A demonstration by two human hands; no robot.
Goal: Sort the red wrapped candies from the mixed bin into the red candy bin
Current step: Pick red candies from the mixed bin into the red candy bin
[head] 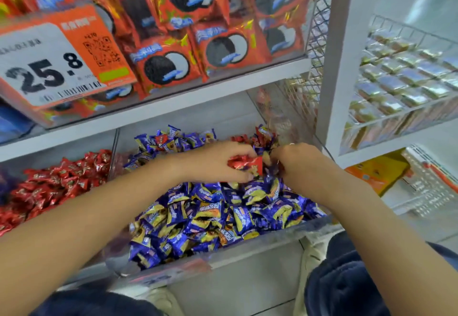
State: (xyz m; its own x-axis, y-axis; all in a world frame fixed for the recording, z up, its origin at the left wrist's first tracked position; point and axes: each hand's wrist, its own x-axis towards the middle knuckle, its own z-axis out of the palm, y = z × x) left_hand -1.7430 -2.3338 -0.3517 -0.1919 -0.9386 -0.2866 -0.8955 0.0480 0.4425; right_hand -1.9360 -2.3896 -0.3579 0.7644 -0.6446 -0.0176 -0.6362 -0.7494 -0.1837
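The mixed bin (247, 248) is a clear plastic bin heaped with blue and yellow wrapped candies (223, 211); a few red ones (264, 131) lie at its back. My left hand (218, 160) is over the pile and grips red wrapped candies (245, 162) in its curled fingers. My right hand (297, 162) sits just right of them, fingers bent down into the pile; what they hold is hidden. The red candy bin (109, 167) stands to the left, full of red wrapped candies (57, 184).
A shelf above holds orange cookie packs (188, 43) behind a clear front, with a price tag (49, 60) reading 25.8. A white upright (339, 55) and wire baskets of wrapped sweets (401, 77) stand to the right. My knees are below the bin.
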